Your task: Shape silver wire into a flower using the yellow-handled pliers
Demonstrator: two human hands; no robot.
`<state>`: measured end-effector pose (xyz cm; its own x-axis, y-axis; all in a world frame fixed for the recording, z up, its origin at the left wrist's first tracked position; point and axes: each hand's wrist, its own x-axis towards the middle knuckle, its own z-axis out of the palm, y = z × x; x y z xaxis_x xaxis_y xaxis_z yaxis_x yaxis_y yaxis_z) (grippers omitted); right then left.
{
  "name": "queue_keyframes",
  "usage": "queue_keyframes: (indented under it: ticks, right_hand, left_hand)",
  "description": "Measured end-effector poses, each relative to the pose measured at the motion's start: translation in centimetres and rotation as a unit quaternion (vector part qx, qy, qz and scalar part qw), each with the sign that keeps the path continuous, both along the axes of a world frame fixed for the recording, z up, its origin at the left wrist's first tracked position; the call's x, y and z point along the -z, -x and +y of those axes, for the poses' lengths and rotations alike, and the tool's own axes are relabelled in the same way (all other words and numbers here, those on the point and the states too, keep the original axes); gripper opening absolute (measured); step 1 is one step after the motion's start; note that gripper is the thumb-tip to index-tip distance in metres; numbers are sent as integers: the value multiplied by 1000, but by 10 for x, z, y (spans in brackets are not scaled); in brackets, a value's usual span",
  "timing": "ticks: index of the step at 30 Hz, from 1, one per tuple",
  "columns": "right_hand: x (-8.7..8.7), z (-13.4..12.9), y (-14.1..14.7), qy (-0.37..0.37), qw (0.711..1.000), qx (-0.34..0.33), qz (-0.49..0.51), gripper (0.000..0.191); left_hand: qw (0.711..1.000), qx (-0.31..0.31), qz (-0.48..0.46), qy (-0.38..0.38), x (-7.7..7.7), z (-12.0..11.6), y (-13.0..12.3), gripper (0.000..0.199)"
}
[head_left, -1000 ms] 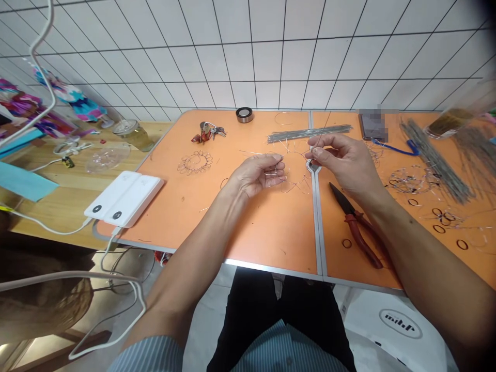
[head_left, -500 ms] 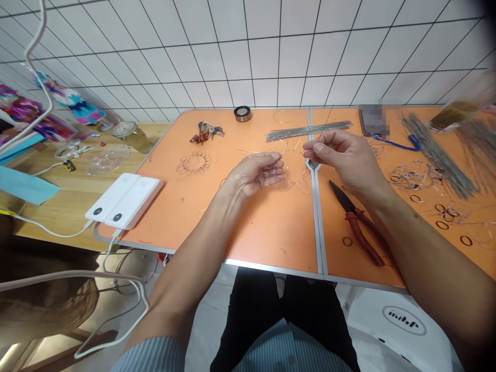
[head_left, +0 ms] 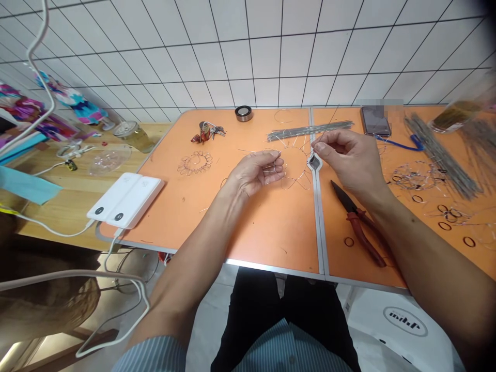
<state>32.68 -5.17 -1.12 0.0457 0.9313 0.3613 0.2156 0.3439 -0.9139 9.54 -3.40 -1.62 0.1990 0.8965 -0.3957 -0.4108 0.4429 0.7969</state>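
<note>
My left hand [head_left: 259, 169] pinches a thin wire ring [head_left: 296, 180] between thumb and index finger, its other fingers curled behind. Loops and loose wire ends stick out around the ring, above the orange table. To its right, my right hand [head_left: 346, 155] has thumb and index finger closed on a fine wire [head_left: 336, 114], one end of which rises past the knuckles. Whether this wire joins the ring is too fine to make out. Red-handled pliers [head_left: 358, 225] lie below my right hand, jaws pointing away. A finished-looking looped wire ring [head_left: 195, 163] rests left of my left hand.
Straight wires [head_left: 310, 130] lie behind my hands, near a tape roll [head_left: 243, 113] and keys [head_left: 209, 132]. On the right are a phone [head_left: 375, 122], a wire bundle [head_left: 444, 157], tangled wire pieces [head_left: 416, 175] and small dark rings. White power banks [head_left: 126, 200] sit at the left edge.
My right hand has moved slightly right, away from my left hand. The wire ring has tilted and shows rounder between them. My left hand keeps its pinch.
</note>
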Motion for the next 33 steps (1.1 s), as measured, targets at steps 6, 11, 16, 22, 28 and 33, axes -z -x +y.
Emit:
queue_keyframes:
  ticks: [6,11,16,22,28,33]
  right_hand:
    - [-3,-3,-1,18,999,-50,-4,13]
    - [-5,-7,-1,57,993,-105,4,18]
    - [-4,-3,-4,64,992,-105,25,19]
    - [1,3,-9,98,987,-114,62,30]
    - [4,5,-12,95,988,-100,72,18]
    - [-1,6,-10,7,998,-13,57,7]
  left_hand:
    - [1000,17,7,-2,-2,-3,0,17]
    - [999,36,11,-15,-3,-5,0,19]
    - [999,42,12,-23,-4,-5,0,22]
    - [998,54,5,-36,-2,-5,1,21]
    - [999,45,8,-25,-2,-4,2,17]
    - [999,36,3,-24,0,-2,1,17]
